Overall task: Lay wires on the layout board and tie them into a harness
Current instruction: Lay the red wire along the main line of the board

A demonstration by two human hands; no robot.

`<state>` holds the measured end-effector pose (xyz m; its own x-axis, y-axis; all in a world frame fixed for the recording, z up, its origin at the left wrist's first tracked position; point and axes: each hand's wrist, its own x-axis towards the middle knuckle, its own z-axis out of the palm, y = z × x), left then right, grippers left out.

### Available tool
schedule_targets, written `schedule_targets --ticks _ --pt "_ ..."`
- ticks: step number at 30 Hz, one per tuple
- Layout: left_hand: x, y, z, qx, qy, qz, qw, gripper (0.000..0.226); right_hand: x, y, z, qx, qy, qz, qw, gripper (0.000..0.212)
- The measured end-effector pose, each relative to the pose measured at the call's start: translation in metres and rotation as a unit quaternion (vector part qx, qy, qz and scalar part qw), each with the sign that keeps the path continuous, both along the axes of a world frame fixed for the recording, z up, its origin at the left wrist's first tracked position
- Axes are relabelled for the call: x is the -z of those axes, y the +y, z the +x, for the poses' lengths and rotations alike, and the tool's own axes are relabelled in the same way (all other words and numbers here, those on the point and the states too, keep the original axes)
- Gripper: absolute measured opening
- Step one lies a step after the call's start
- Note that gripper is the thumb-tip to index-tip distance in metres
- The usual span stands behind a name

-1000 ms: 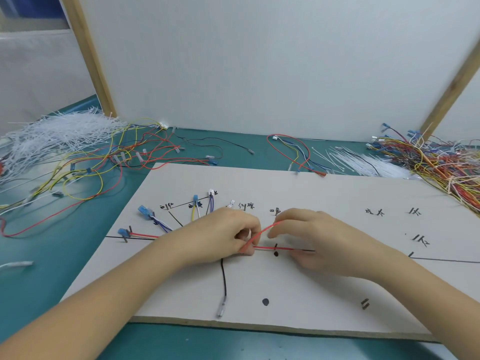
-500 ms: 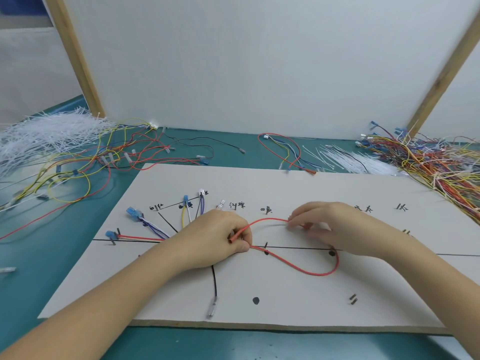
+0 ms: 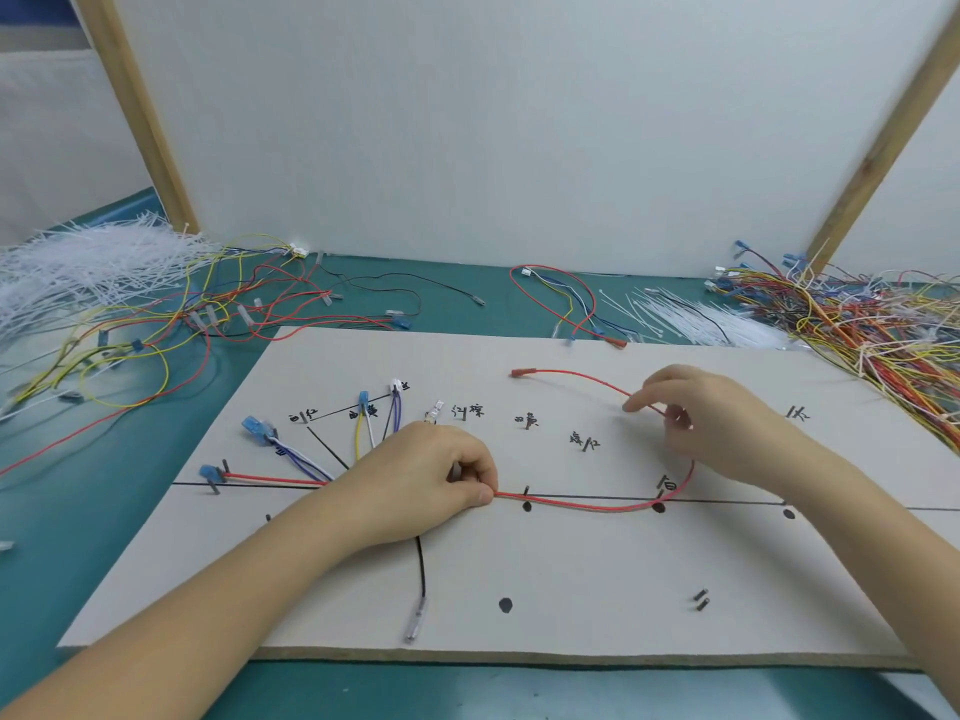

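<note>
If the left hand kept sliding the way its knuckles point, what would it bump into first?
Probably the small black pin on the board's drawn line, just right of the left hand, which pinches the red wire there. Depth is unclear.

light: bright, even | shadows: faint, soft | edges: wide-angle bowing | blur: slight motion softness

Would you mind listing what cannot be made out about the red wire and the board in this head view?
- Where the wires meet: hidden under the left hand.
- The red wire where it passes the right hand: covered by the fingers.
- Handwritten labels on the layout board: too small to read.
- The board's right end: cut off by the frame edge.
</note>
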<state>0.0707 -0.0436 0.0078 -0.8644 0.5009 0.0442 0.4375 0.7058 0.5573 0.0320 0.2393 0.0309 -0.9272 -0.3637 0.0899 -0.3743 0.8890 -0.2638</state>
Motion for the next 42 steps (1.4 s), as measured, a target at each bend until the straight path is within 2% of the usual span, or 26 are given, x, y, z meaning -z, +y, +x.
schedule_targets --ticks 3,5,7,8,10,15,21,23,26,30,36,42 --pt "0.000 0.000 0.001 -0.002 0.007 -0.003 1.000 0.018 0.008 0.002 0.006 0.005 0.016 0.057 0.998 0.042" --pt "0.001 0.001 0.001 -0.007 0.009 -0.006 1.000 0.018 0.003 0.006 0.014 -0.042 0.040 -0.016 0.998 0.032" --pt "0.001 0.001 0.001 -0.008 0.011 -0.012 1.000 0.018 -0.005 0.013 0.026 -0.084 -0.035 -0.100 0.991 0.030" --pt "0.001 0.001 0.001 -0.008 0.011 -0.014 1.000 0.019 -0.007 0.017 0.031 -0.091 -0.085 -0.107 0.986 0.034" --pt "0.001 0.000 0.001 -0.008 0.009 -0.014 1.000 0.019 -0.005 0.023 0.035 -0.091 -0.125 -0.065 0.986 0.042" --pt "0.001 0.001 0.003 -0.016 0.013 -0.005 1.000 0.024 -0.004 0.022 0.037 -0.081 -0.107 -0.028 0.991 0.045" --pt "0.000 0.001 0.005 -0.018 0.013 0.001 1.000 0.028 -0.015 0.025 0.042 -0.074 -0.084 -0.076 0.991 0.036" --pt "0.000 0.001 0.005 -0.015 0.018 -0.002 1.000 0.029 -0.018 0.023 0.041 -0.079 -0.063 -0.061 0.993 0.032" --pt "0.000 0.001 0.005 -0.011 0.027 -0.012 1.000 0.026 -0.014 0.018 0.038 -0.080 -0.058 0.000 0.995 0.032" --pt "0.002 0.001 0.006 -0.009 0.036 -0.014 0.999 0.022 -0.012 0.015 0.037 -0.056 -0.066 0.033 0.996 0.030" --pt "0.005 0.006 0.008 -0.022 0.059 -0.018 0.998 0.008 -0.008 0.015 0.038 -0.016 -0.047 0.072 0.996 0.025" --pt "0.004 0.008 0.010 -0.016 0.090 -0.021 0.996 0.003 -0.012 0.015 0.037 -0.011 -0.084 0.067 0.994 0.021"
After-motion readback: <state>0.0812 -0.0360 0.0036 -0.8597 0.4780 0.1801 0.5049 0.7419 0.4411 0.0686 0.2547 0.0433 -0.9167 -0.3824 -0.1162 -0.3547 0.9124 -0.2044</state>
